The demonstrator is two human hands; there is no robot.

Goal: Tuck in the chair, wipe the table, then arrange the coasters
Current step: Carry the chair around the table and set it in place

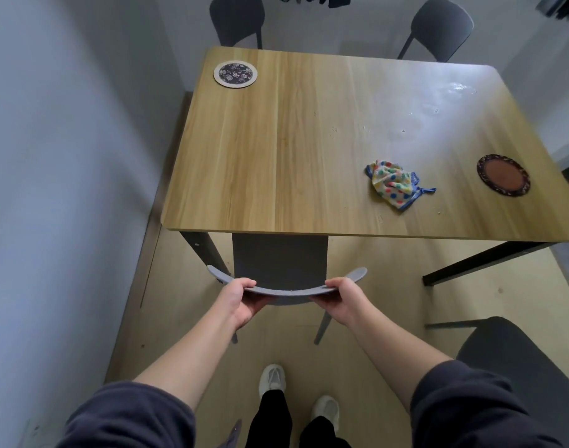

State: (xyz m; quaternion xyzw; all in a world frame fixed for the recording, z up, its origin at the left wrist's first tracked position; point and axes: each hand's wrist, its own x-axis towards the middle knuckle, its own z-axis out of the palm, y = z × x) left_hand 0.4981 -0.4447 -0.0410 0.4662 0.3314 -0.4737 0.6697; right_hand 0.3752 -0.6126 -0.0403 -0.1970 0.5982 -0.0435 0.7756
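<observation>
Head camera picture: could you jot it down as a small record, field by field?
Chair: seat partly under the near edge of the table
Left hand: grips the chair back, left part
Right hand: grips the chair back, right part
Table: wooden top, smears toward the far right
Cloth: spotted, crumpled, lying right of centre, untouched
Coasters: floral coaster at far left corner; brown coaster near right edge
Stage: wiping not yet done
</observation>
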